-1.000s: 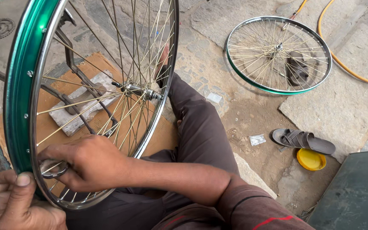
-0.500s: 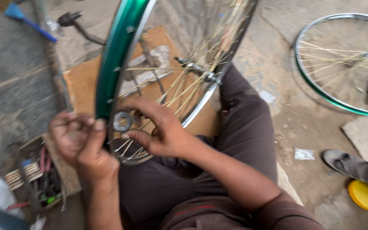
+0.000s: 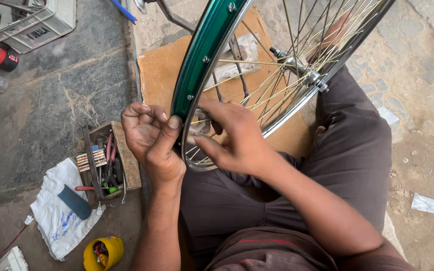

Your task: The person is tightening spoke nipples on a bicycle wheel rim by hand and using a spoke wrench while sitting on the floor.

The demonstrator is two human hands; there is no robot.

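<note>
A green bicycle wheel (image 3: 204,55) stands upright on edge over the seated person's lap, its rim running from the hands up and out of the top of the view. The rim is glossy green outside with a chrome inner face, and thin gold-coloured spokes (image 3: 277,75) fan from it to the metal hub (image 3: 305,75) near the person's knee.

The left hand (image 3: 149,135) is curled against the outer side of the rim at its lowest part, thumb laid up along the green face and the other fingers folded loosely in. The right hand (image 3: 234,138) reaches in among the spokes at the same spot, with thumb and fingertips pinched around a small silvery tool (image 3: 199,125) just inside the rim; what the tool grips cannot be made out.

The person sits on the ground in dark brown trousers (image 3: 347,150). Behind the wheel lies a flat piece of brown cardboard (image 3: 161,75) on stone paving (image 3: 71,90). To the left, near the left forearm, a small wooden box of hand tools (image 3: 104,163) sits beside a white cloth (image 3: 56,216), with a yellow tub (image 3: 104,252) lower down. To the right is bare dirt ground (image 3: 423,150) with a scrap of paper (image 3: 427,204), well apart from the hands.
</note>
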